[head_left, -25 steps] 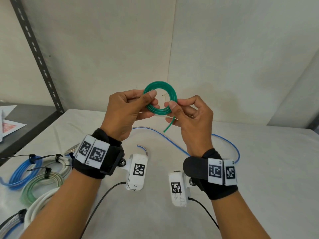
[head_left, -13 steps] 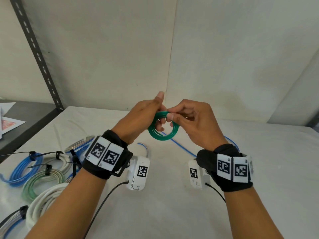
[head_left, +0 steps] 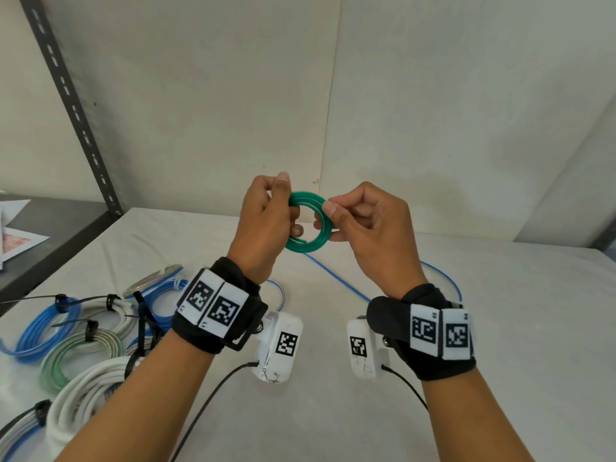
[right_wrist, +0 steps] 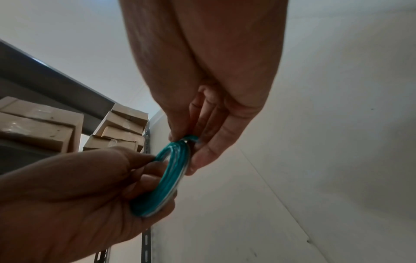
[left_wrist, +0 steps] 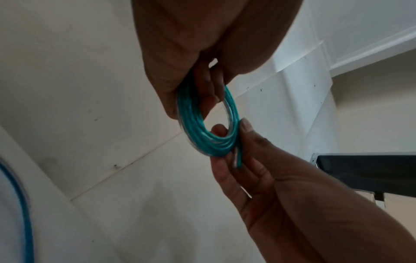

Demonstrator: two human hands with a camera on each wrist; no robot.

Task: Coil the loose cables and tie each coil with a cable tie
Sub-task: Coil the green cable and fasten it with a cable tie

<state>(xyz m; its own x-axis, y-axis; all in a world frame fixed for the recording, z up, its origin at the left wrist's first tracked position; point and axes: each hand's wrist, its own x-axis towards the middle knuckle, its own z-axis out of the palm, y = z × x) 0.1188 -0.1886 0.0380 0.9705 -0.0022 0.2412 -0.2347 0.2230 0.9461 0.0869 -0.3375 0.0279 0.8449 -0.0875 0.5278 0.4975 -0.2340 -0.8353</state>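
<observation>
We hold the green coil up in the air, above the desk, between our two hands. Our left hand pinches the coil's left side with curled fingers, and our right hand pinches its right side between thumb and fingers. The ring stands up and faces us, so its hole looks at us. A short loose end pokes out by the right fingers (only the left wrist view shows it). We think a tie comes next, but we see no loose tie; the ones on the tied coils at our left are used. A blue cable lies loose behind our hands, partly hidden by them.
</observation>
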